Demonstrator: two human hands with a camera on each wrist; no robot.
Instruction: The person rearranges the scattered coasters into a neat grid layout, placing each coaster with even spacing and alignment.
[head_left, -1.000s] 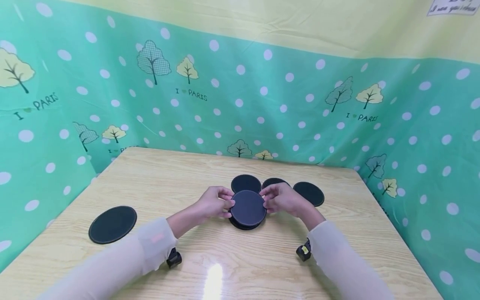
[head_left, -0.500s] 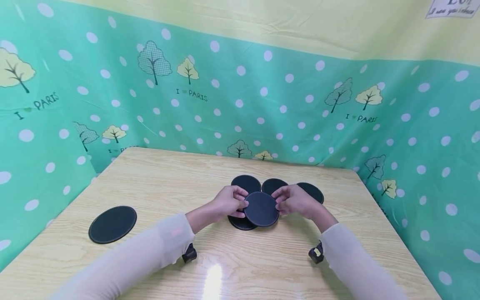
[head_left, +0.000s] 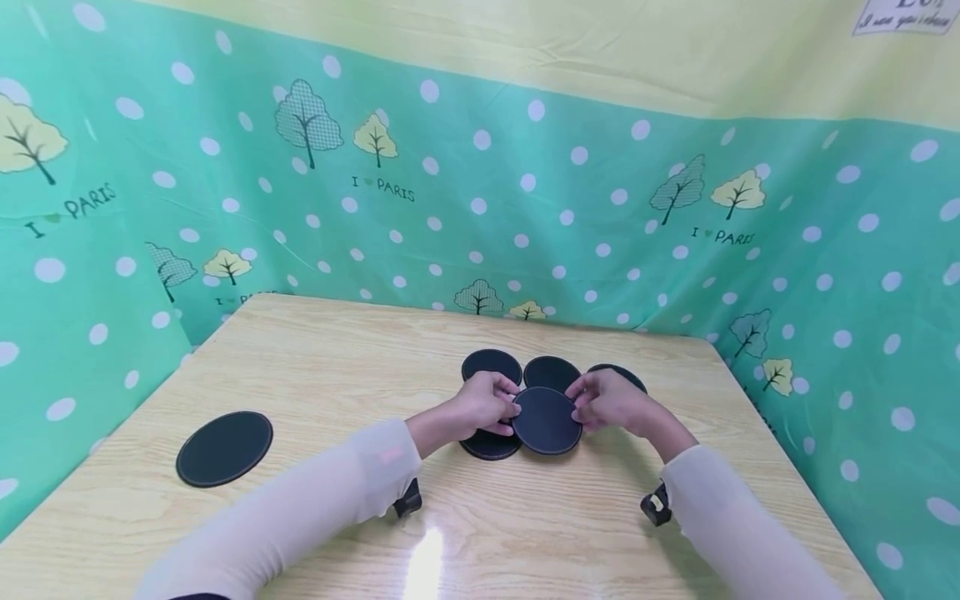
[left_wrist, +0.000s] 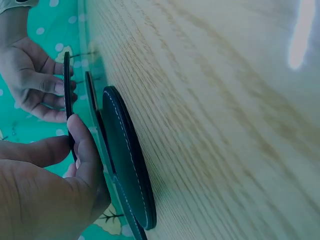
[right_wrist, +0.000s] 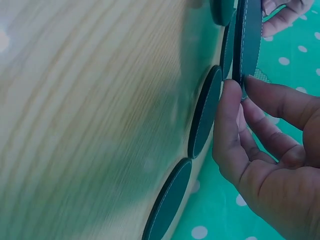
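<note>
A round black coaster (head_left: 547, 421) with a stitched edge is held between both hands, raised off the table in the wrist views. My left hand (head_left: 483, 404) pinches its left edge between thumb and fingers. At its right edge, my right hand (head_left: 611, 402) does likewise, thumb on top and a finger beneath in the right wrist view. Under and beside the left hand lies another black coaster (head_left: 491, 446) on the table, partly hidden. Just behind the hands lie a back left coaster (head_left: 491, 364) and a back middle coaster (head_left: 551, 372).
The right hand partly covers a back right coaster (head_left: 630, 377). A single coaster (head_left: 225, 450) lies far to the left on the wooden table (head_left: 322, 350). A green dotted curtain (head_left: 480, 208) hangs behind the table and along its sides.
Both hands have moved right with the held coaster, from above the near coaster to the right of it. More of the near coaster now shows.
</note>
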